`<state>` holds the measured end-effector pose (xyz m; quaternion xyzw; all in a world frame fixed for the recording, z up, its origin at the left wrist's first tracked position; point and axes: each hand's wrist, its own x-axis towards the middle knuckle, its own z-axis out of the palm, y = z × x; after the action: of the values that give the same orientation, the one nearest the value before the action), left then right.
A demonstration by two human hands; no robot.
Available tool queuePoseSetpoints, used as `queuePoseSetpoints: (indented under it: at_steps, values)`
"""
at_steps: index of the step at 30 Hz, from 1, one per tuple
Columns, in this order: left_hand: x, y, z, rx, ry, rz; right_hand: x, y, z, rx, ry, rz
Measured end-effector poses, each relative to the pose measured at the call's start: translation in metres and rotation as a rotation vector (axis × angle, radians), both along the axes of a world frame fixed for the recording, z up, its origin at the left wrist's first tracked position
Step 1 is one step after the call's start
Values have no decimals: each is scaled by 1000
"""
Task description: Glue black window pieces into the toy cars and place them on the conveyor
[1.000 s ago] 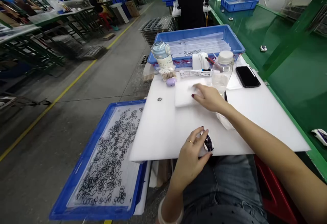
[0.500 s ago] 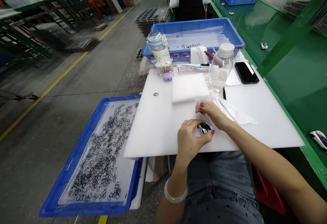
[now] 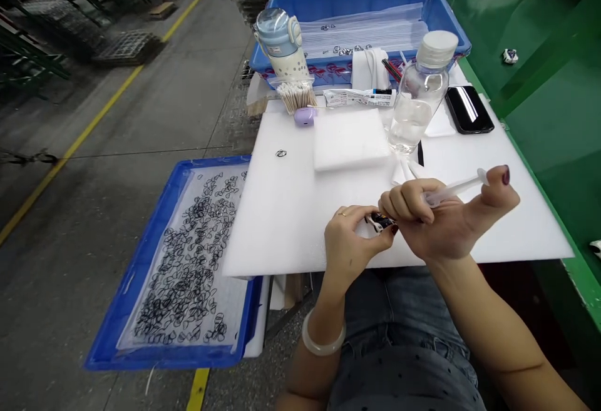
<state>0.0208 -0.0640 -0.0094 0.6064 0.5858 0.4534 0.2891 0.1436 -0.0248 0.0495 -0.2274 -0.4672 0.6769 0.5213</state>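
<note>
My left hand pinches a small black-and-white toy car between thumb and fingers above the white board. Close against it on the right is my right hand, palm turned up, its fingers curled round a clear syringe. The thumb sticks out near the syringe's plunger end. Where the syringe's tip meets the car is hidden behind my right fingers. Beyond the hands lie a white foam block and a crumpled white cloth.
A clear bottle, phone, cotton swabs, purple case and tube line the board's back. A blue-lidded cup stands there. Left is a blue tray of black rings; behind, a blue bin.
My right hand has come down from beside the cloth to the car, turned palm up, and the syringe now shows in it. My left hand keeps the car. The view has tilted downward.
</note>
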Motion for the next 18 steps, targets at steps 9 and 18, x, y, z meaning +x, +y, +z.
queuePoseSetpoints:
  at_steps: [9,18]
  values:
    - [-1,0,-2,16,25,-7,-1,1,1,52,3,24]
    - [-1,0,-2,13,34,-10,-3,-2,5,36,-72,-23]
